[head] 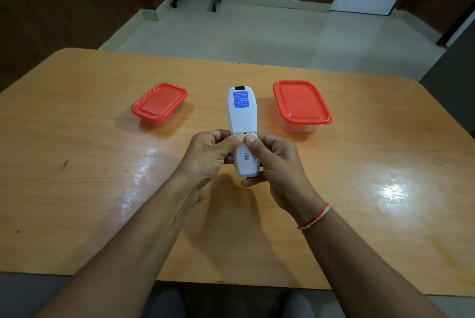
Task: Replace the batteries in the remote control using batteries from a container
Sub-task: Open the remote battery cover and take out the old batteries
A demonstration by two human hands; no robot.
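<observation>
Risk of slipping: both thumbs press on the battery cover [246,157] of the white remote control [243,122]. If the cover gives way suddenly, it may shoot toward the person and fall from the table [359,189], or the whole remote may jump out of the grip.

Risk of wrong push: if the thumbs push too hard in the wrong direction, the small latch of the cover could probably break. A narrow gap already shows at the seam beside the thumbs, so the cover seems to have begun to open.

Risk of batteries: once the cover is off, the old batteries could roll out, because the remote is held above the table and not resting on it.

Left hand [208,158]: curled around the left side of the remote's lower half, thumb tip pressed at the seam.

Right hand [277,163]: curled around the right side and the lower end, thumb tip touching the left thumb at the seam.

Remote position: back side up, between the 2 hands, its upper end with a blue sticker [241,99] pointing away from the person.

Containers: 2 with red lids, both closed; the smaller container [159,102] is far left of the hands, the larger container [301,103] far right. Which one holds the batteries cannot be told.
</observation>
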